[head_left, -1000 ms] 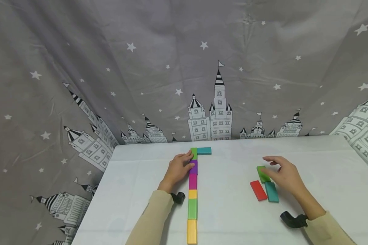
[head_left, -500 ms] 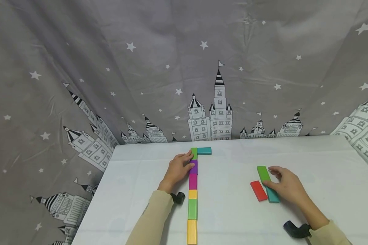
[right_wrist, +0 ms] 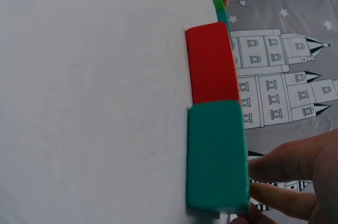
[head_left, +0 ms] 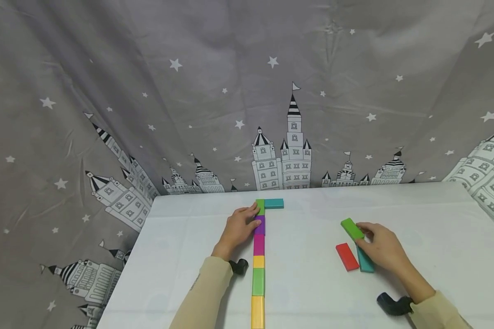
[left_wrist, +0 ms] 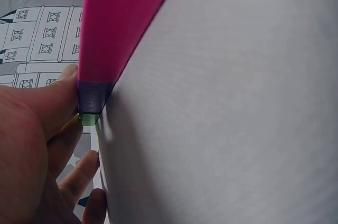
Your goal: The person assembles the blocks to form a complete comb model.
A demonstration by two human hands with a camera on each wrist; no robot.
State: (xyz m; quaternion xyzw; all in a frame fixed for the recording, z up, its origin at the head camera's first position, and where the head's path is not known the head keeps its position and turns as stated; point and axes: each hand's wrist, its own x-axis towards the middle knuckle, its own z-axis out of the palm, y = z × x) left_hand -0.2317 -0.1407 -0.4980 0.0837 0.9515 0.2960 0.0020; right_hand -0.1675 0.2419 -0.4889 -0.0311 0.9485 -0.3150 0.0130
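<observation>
A row of flat coloured blocks runs away from me on the table. My left hand [head_left: 237, 228] rests at its far end: the thumb touches the purple block [head_left: 260, 225], a finger the small green block [head_left: 260, 206]. The teal block [head_left: 274, 204] lies crosswise against that green one. On the right, my right hand [head_left: 382, 244] pinches a green block [head_left: 351, 228] between thumb and fingers. A second teal block [right_wrist: 217, 156] lies partly under that hand, beside the red block [head_left: 347, 257]. The right wrist view does not show the held green block.
Nearer in the row come a magenta block [head_left: 259, 245], a small yellow block [head_left: 259, 261], a light green block [head_left: 258, 281] and a long yellow block [head_left: 257, 311]. A grey curtain [head_left: 214, 91] with printed castles hangs behind the white table [head_left: 308, 283].
My right hand has come down to the right-hand green block, taken hold of it and turned it slightly away from the teal block. My left hand stays put.
</observation>
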